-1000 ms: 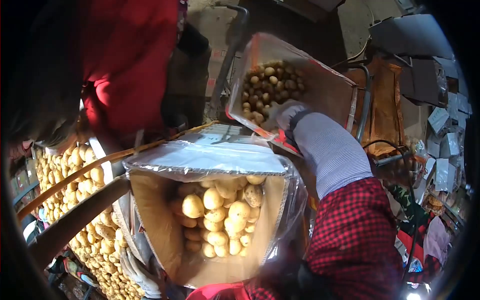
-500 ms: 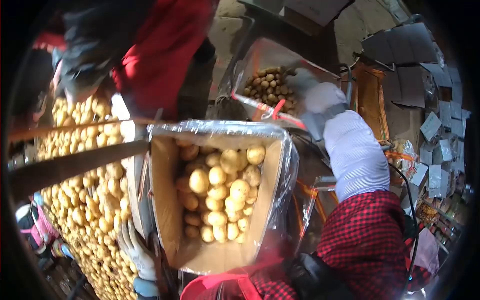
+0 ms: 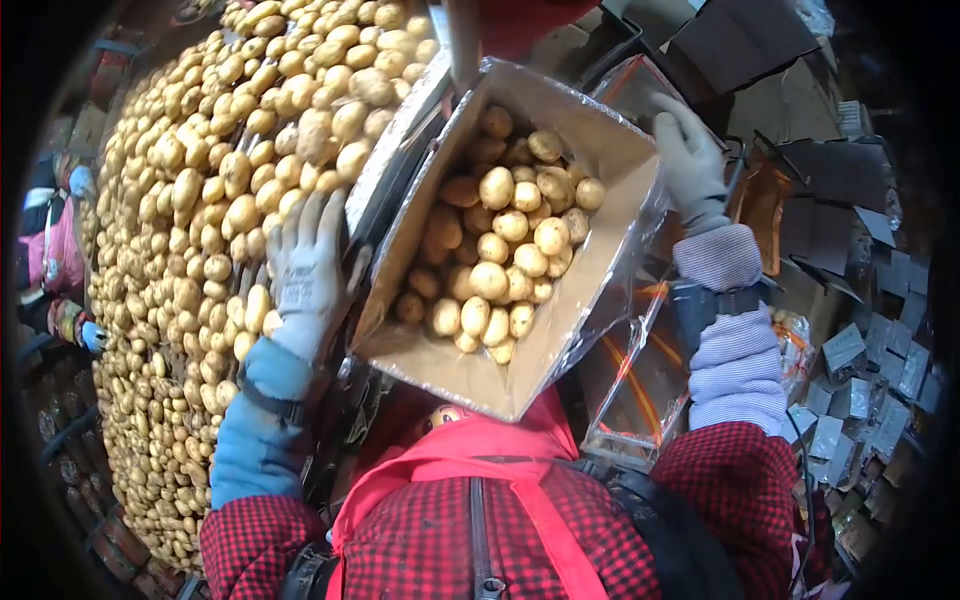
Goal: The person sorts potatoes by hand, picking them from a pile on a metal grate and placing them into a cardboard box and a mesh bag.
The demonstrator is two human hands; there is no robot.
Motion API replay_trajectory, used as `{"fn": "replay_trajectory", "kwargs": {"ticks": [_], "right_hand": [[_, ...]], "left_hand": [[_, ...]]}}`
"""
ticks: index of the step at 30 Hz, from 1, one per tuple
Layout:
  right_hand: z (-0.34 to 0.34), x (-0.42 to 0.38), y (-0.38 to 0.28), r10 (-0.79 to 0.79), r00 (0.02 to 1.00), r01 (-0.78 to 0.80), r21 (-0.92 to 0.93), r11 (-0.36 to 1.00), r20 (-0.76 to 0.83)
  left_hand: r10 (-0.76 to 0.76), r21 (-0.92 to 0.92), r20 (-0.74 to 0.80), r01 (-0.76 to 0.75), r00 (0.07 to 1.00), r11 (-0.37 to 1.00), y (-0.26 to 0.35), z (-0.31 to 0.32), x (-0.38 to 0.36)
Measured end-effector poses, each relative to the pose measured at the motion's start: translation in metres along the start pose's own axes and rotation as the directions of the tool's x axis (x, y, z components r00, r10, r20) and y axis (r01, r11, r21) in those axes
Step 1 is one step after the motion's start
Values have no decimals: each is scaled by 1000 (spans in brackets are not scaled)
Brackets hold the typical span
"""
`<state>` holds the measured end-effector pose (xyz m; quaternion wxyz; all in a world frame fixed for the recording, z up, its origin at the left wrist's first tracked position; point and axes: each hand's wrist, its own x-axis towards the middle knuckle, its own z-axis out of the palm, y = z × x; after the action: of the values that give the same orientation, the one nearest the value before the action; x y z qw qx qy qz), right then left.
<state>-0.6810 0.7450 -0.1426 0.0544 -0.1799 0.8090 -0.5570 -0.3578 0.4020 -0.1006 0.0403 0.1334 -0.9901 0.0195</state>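
Observation:
My left hand (image 3: 308,270), in a pale work glove, lies on the edge of a big heap of potatoes (image 3: 185,295), its fingers stretched out over them. In front of me a cardboard box (image 3: 415,355) with a shiny plastic-covered rim holds a layer of potatoes (image 3: 510,225). Beyond the box's right rim hovers my right hand (image 3: 688,160), gloved too, fingers extended and nothing in them. Both sleeves end in cuffs with dark bands.
Another person in pink clothing (image 3: 62,240) with blue gloves is at the heap's far left side. A clear-walled crate with orange strips (image 3: 640,385) stands right of the box. Flattened dark cartons (image 3: 740,45) and small pale packets (image 3: 885,365) lie at the right.
My view has swung toward the heap. My right hand has drawn back from the farther box of potatoes to the near box's right side. My left hand still rests on the heap.

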Motion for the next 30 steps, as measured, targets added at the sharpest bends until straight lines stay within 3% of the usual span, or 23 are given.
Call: {"fn": "replay_trajectory", "kwargs": {"ticks": [3,4,5,6,7,8,9,10,11,12,13,14,15,16,20,22,23,24,25,26,28,30], "right_hand": [[54,-41,-48,-16,990,31,-106,994,139],[79,-58,-66,133,974,-104,-163,981,185],[104,-62,-47,23,950,15,-118,993,310],[121,-75,-66,91,936,41,-361,932,341],[143,-83,-44,-47,933,225,-479,849,356],[163,-88,-20,-59,887,227,-321,920,458],[168,-97,-56,18,774,364,-468,805,633],[175,-102,-41,34,769,313,-424,850,638],[177,-115,-38,81,813,115,-295,948,577],[172,-120,-54,177,775,-68,-198,978,606],[171,-145,-111,147,832,-43,-203,978,535],[170,-151,-122,99,868,-1,-196,981,487],[177,-165,-147,15,892,9,-53,999,451],[185,-181,-178,-58,901,82,-38,996,430],[262,-245,-256,-179,842,110,162,981,509],[300,-276,-284,-292,707,257,150,955,644],[320,-293,-293,-339,607,255,227,940,719],[342,-309,-293,-476,495,382,310,871,727],[358,-318,-306,-571,323,502,375,780,755],[372,-330,-319,-566,225,533,386,753,793],[404,-345,-318,-641,56,604,485,632,765],[432,-351,-319,-683,-128,665,573,479,719]], "left_hand": [[0,-19,-81,-2,997,1000,-4,5,-4],[5,-4,-117,-5,993,1000,-4,5,-6],[3,-51,-144,-10,990,999,-4,7,-7],[-10,-95,-169,-6,985,995,-4,8,-10],[-36,-171,-13,33,999,985,-1,1,-1],[-80,-233,143,112,987,966,-2,-6,3],[-90,-304,-216,20,972,952,-7,23,-10],[-180,-467,33,174,983,867,-7,7,-8],[-81,-313,346,196,935,929,-11,-35,-15],[58,-361,152,1,987,933,-18,-14,-45],[81,-399,45,-56,996,915,-26,-22,-86],[108,-423,-78,-131,991,897,-31,-32,-120],[78,-470,-109,-120,991,874,-37,-37,-148],[57,-514,-140,-122,988,849,-44,-41,-172],[-206,-569,-124,101,971,816,-93,-86,-246],[-315,-516,-206,171,926,839,-121,-95,-282],[-376,-435,-210,258,902,863,-133,-99,-305],[-437,-347,-217,349,873,870,-142,-102,-329],[-515,-291,-171,456,840,841,-151,-105,-352],[-590,-227,-127,556,797,800,-157,-108,-375],[-687,17,-108,693,718,721,-159,-118,-420],[-764,121,-9,759,645,639,-159,-124,-447]]}}
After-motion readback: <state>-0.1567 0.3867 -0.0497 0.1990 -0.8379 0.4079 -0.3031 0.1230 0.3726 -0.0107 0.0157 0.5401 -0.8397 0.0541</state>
